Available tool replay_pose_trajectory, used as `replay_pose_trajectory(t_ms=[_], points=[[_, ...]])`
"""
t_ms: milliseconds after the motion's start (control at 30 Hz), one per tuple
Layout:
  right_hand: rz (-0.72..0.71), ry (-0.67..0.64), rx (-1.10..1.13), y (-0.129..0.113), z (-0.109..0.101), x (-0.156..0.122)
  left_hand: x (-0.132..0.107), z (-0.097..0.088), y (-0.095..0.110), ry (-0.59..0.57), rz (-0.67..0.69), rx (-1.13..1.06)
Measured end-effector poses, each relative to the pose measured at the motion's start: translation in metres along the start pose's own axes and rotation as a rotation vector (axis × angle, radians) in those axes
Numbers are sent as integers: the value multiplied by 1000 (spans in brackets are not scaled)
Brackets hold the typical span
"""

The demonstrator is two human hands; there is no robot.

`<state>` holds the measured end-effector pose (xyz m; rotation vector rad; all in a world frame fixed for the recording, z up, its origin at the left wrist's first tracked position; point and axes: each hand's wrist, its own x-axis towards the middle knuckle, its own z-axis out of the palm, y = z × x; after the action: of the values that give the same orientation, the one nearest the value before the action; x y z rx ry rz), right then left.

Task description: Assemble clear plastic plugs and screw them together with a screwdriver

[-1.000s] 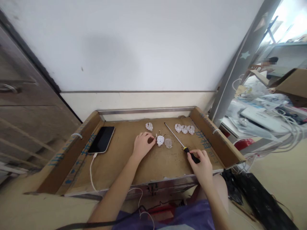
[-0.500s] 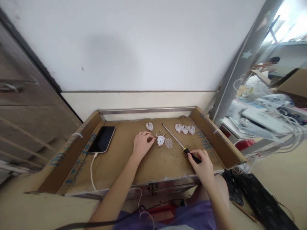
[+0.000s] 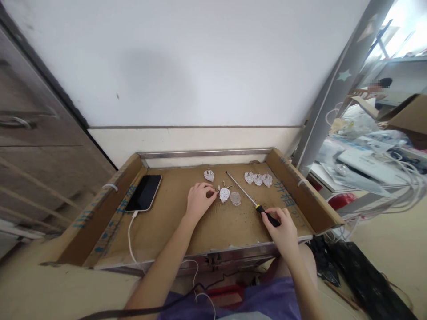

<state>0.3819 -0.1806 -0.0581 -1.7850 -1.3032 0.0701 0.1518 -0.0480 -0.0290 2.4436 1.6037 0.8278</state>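
My left hand [image 3: 197, 200] rests on the cardboard-lined tray [image 3: 160, 222], fingers pinched on a small metal piece beside a white plug part [image 3: 224, 194]. A clear plug shell [image 3: 235, 198] lies just right of that part. My right hand [image 3: 283, 230] is closed round the black-and-yellow handle of a long screwdriver [image 3: 248, 198], whose shaft lies on the tray pointing to the back left. One more clear plug [image 3: 208, 175] lies further back, and a row of three plugs [image 3: 258, 178] sits at the back right.
A black phone [image 3: 144, 192] lies face up at the tray's left, its white cable [image 3: 130, 240] running over the front edge. Raised cardboard walls [image 3: 302, 195] flank the tray. A grey post [image 3: 328, 91] and a cluttered bench with cables stand to the right.
The screwdriver's tip has swung slightly left toward the plug parts. My left hand has stayed pinched at the same spot. The view has shifted a little.
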Motion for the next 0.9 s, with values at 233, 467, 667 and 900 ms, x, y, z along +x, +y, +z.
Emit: replay_pose_trajectory(t_ms=[233,467,667,900], points=[[-3,0,-3,1,0,0,1,-3,-2,112,-41,-4],[-1,2,-4,2,0,0,2,0,-3,13,-36,-6],[0,5,-1,2,0,-1,1,-2,-3,124,-41,-23],[3,8,2,1,0,0,2,1,-5,-33,-59,-7]])
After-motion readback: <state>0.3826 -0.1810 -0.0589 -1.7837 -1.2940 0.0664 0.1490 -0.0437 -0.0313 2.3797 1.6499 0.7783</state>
